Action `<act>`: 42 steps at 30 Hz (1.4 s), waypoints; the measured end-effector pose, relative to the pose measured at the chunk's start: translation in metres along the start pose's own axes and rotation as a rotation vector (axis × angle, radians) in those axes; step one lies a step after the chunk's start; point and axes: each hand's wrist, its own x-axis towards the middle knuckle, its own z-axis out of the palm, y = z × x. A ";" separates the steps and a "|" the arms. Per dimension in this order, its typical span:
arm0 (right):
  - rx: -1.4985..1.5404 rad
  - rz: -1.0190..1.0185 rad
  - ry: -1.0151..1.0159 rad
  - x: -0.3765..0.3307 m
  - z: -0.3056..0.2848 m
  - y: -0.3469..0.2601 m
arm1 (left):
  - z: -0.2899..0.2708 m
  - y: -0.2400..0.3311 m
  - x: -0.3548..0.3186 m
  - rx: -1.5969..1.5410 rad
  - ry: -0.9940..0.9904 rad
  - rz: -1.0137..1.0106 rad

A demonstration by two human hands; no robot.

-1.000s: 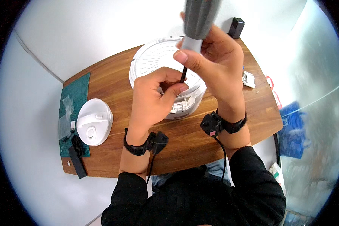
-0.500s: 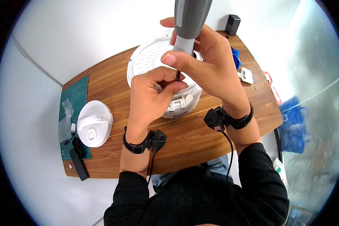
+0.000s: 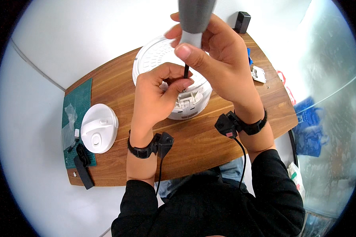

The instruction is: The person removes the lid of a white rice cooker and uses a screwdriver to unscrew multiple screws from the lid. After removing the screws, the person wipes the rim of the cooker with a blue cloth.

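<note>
In my right hand (image 3: 225, 59) is a screwdriver with a thick grey handle (image 3: 196, 15) and a paler collar; the thumb lies against the collar and the fingers curl behind it. Its dark, thin bit (image 3: 186, 71) points down. My left hand (image 3: 152, 94) is closed, with thumb and forefinger pinched around the bit's lower end. A tiny shiny piece shows just under those fingertips, too small to name. Below both hands stands a round white appliance (image 3: 190, 112), with a vented disc face upward and a hinge-like recess on the near side. Part of it is hidden by my hands.
A white oval lid (image 3: 99, 132) lies left, partly on a green cutting mat (image 3: 83, 94) with a clear plastic bag. A black bar-shaped object (image 3: 83, 173) lies at the left front edge. On the right are a small white part (image 3: 258, 74) and a black box (image 3: 242, 22).
Both hands and the screwdriver have shifted slightly up and left in view. More of the recess on the appliance's near side shows below my left fingers. The grips look the same.
</note>
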 end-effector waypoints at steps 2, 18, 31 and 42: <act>-0.222 -0.031 -0.020 -0.001 -0.005 0.000 | 0.000 -0.001 -0.001 0.041 0.014 0.001; -0.253 -0.074 0.076 0.001 -0.003 -0.003 | 0.006 -0.002 0.001 0.099 0.092 0.051; -0.237 -0.116 0.164 0.003 0.003 -0.001 | 0.006 0.002 0.002 0.166 0.069 0.040; -0.184 -0.053 0.111 0.006 0.001 -0.002 | -0.010 0.009 0.000 0.246 -0.155 0.002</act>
